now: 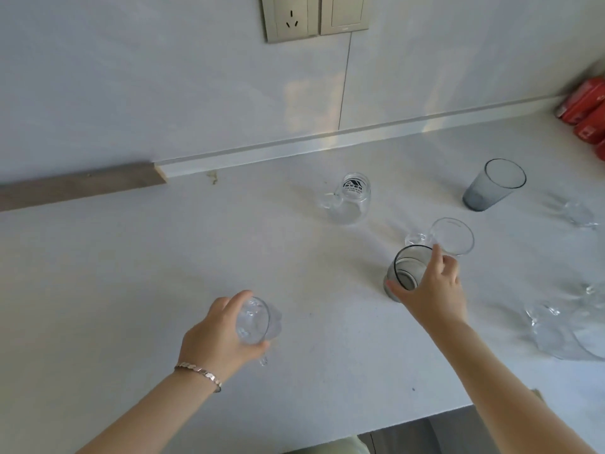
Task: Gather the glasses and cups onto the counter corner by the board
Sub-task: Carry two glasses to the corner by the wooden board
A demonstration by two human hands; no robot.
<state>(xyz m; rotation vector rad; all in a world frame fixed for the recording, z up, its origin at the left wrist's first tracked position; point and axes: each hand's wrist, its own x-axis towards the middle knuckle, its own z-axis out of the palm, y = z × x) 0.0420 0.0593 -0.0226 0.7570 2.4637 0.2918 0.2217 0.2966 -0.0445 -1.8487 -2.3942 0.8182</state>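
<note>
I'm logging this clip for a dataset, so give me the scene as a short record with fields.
setting: white counter by a tiled wall
left hand: holds a clear mug
right hand: grips a grey glass
standing free: printed mug, clear cup, grey tumbler
board: far left, at the wall
far right: red packs

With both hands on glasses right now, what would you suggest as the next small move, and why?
Probably lift the grey tumbler, since the right hand already wraps it, and carry it left toward the wooden board, where the left hand is holding a clear glass.
</note>
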